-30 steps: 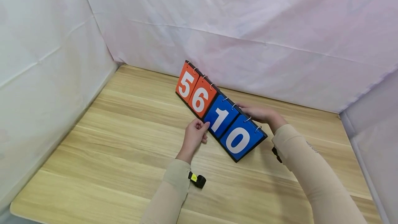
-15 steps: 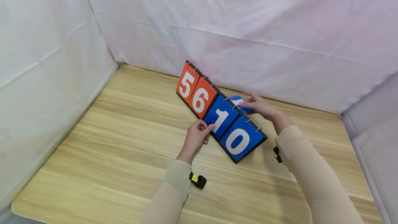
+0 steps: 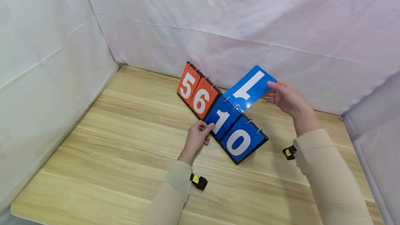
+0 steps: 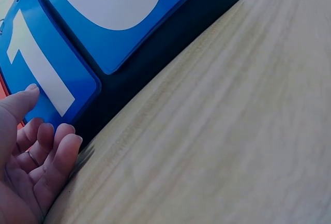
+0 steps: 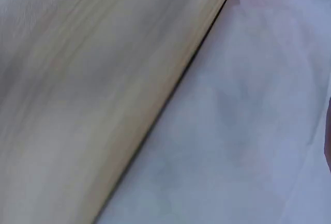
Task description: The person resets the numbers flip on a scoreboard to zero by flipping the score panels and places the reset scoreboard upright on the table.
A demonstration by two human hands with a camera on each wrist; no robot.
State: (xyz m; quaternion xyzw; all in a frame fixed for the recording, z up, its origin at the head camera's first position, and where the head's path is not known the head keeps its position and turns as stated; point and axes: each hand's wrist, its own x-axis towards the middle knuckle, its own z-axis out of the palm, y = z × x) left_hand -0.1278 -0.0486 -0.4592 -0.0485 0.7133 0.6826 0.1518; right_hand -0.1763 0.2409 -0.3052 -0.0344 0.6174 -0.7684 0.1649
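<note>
A tabletop flip scoreboard (image 3: 204, 119) stands slanted on the table, showing orange 5 and 6 cards and blue 1 and 0 cards on rings. At its lower edge my left hand (image 3: 196, 136) holds it, thumb over the blue 1 card (image 4: 44, 66) and fingers curled by the bottom border. Behind the top edge, a blue number card (image 3: 250, 85) is lifted on its rings, with an upside-down white 1. Its outer corner is pinched between the thumb and fingers of my right hand (image 3: 287, 99). In the right wrist view only a sliver of hand (image 5: 328, 136) shows.
The wooden table (image 3: 125, 141) ends at a pale fabric wall (image 3: 218, 16) behind the scoreboard. More fabric closes the left side (image 3: 47, 61) and the right. A black strap piece sits at each sleeve cuff.
My right hand has come out from behind the scoreboard, moving right and bringing the blue card up into view with it. The left hand and scoreboard have hardly moved.
</note>
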